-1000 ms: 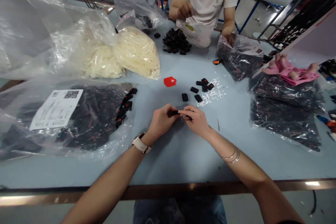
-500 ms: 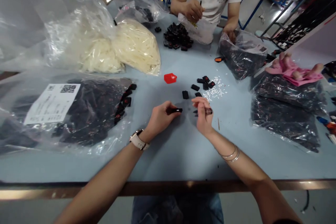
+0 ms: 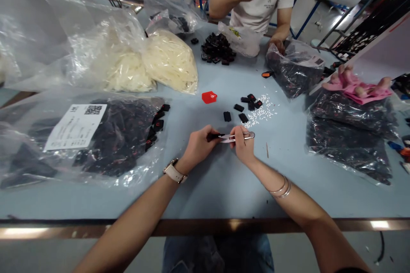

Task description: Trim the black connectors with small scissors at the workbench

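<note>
Between thumb and fingers, my left hand [image 3: 201,145] pinches a small black plastic part [image 3: 212,137]. My right hand [image 3: 244,145] is closed around metal thread snips [image 3: 249,135], whose looped end sticks out to the right. The blades of the snips meet the right end of the black part; whether they grip or cut anything there is too small to tell. Just beyond my hands lie several loose black parts [image 3: 238,107], some with red marks. Tiny white bits [image 3: 264,111] are scattered beside them. A red piece [image 3: 209,97] holding some white bits lies farther left.
Clear bags of black parts lie left [image 3: 112,136] and right [image 3: 349,145], the right one under pink gloves [image 3: 355,85]. Bags of cream-coloured pieces [image 3: 173,59] stand back left. Across the table [image 3: 198,196], a co-worker [image 3: 256,4] sits behind a black pile [image 3: 218,47].
My right hand has turned and moved left, bringing the snips against the black part in my left hand. The co-worker's one hand has risen from the small bag.
</note>
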`<state>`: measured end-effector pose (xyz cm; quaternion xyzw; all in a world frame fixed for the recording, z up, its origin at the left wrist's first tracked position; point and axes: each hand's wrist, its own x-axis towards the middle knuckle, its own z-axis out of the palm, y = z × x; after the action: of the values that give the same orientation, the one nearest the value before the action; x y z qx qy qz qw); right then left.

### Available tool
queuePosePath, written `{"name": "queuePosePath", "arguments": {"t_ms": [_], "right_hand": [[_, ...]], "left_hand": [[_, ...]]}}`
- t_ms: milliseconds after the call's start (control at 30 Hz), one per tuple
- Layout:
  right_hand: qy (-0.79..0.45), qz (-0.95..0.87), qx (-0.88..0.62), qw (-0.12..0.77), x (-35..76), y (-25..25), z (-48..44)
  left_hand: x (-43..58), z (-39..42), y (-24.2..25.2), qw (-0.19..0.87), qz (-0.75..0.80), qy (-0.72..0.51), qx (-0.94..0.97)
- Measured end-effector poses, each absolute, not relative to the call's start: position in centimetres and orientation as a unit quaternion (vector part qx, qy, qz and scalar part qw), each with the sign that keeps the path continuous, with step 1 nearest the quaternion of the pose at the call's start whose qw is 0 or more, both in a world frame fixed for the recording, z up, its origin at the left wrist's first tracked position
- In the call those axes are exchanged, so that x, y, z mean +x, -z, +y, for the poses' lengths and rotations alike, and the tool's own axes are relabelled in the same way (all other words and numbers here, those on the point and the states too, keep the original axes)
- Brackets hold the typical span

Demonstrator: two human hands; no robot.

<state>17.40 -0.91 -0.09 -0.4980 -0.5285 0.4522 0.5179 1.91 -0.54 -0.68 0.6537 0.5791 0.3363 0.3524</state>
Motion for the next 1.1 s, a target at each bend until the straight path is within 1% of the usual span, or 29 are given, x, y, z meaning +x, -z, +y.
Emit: {"name": "queuePosePath", "arguments": {"t_ms": [533,933,1000,1100], "right_hand": [[-0.429,-0.539,-0.498,0.527,17.20,0.23,-0.99],[-0.404,-0.592,-0.515,0.470,16.88,0.72,-1.20],[-0.413,-0.584,-0.512,0.476,16.87,0.77,-1.18],[-0.430,-0.547,-0.499,0.517,17.02,0.85,-1.08]], "left_hand": [[1.81,-0.51,1.01,0.343,0.576,-0.341,0.659],[1.94,-0.59,0.80,0.333,0.582,-0.336,0.661],[1.91,-0.54,0.80,0.335,0.581,-0.335,0.661],[1.80,-0.45,0.87,0.335,0.580,-0.338,0.662]]}}
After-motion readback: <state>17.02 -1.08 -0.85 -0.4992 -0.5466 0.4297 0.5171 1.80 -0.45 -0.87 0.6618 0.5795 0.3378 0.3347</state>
